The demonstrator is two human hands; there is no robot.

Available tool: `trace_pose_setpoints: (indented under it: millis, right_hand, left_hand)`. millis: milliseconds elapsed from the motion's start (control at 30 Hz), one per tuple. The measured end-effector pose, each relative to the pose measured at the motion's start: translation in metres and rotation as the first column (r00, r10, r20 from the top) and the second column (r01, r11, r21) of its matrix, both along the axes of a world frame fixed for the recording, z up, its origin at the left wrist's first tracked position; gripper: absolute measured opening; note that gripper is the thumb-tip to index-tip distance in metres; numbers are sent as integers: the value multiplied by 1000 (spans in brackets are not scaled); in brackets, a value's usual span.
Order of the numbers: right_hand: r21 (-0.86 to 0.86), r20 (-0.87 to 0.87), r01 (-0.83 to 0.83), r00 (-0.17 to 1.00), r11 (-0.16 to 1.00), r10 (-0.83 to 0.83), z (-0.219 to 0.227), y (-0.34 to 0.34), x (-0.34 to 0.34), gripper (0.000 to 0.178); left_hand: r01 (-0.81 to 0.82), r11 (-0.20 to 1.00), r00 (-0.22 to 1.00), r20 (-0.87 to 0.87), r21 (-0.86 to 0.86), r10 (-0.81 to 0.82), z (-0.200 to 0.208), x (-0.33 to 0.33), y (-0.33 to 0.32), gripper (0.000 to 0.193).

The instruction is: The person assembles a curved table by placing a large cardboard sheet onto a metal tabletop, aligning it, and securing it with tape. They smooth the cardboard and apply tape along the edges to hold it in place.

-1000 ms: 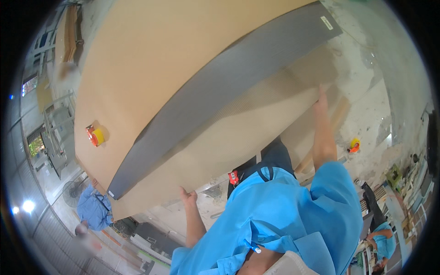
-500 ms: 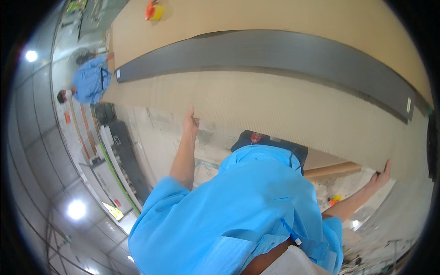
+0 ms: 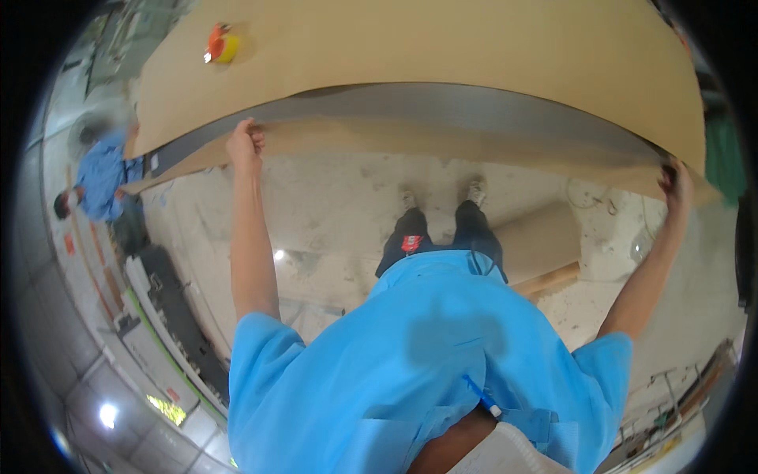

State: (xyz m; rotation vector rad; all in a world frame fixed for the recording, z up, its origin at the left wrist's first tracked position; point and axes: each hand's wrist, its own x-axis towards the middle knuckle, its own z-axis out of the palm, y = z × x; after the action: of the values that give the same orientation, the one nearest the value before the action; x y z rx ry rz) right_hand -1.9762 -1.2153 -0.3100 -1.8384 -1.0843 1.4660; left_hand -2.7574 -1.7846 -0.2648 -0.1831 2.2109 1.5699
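Note:
A long brown cardboard sheet [image 3: 442, 47] lies in front of me with a long dark grey panel [image 3: 442, 103] on it. The sheet's near edge is raised as a long flap [image 3: 410, 142], standing up along the panel and hiding part of it. Toward the flap's left end, my left hand [image 3: 246, 144] is closed on its edge, fingers curled. Near the right end, my right hand [image 3: 676, 186] grips the flap with bent fingers, close to the panel's end. An orange tape dispenser with a yellow roll [image 3: 224, 47] rests on the cardboard at the far left.
At the left, a person in a blue shirt [image 3: 103, 174] stands by the cardboard's far end, one arm reaching to it. A brown board [image 3: 545, 241] lies on the floor right of my legs, near a thin cord [image 3: 592, 197]. Green material [image 3: 722, 154] hangs at the right.
Both hands have moved with the cardboard's near edge, raising it from flat into a flap against the panel. Less of the panel shows now, and the floor and my feet have come into view.

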Motion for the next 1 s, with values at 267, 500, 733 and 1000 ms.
trace_pose_setpoints:
  millis: [267,500,733,1000]
  right_hand:
    - [-159,153,-118,978,980,143,-59,41,-85,35]
    - [-78,50,-207,976,975,211,-100,43,-78,49]
    - [262,586,-407,788,875,191,-80,-10,-122,58]
    - [444,879,-893,449,66,163,-55,-194,-388,34]
  left_hand:
    - [230,906,667,-621,-355,-413,-118,74,89,66]
    - [-218,450,331,-500,-866,-800,-146,125,126,80]
    - [-28,573,566,-486,-819,-666,-130,142,140,78]
    - [133,670,375,-589,-730,-716,-117,116,137,68]
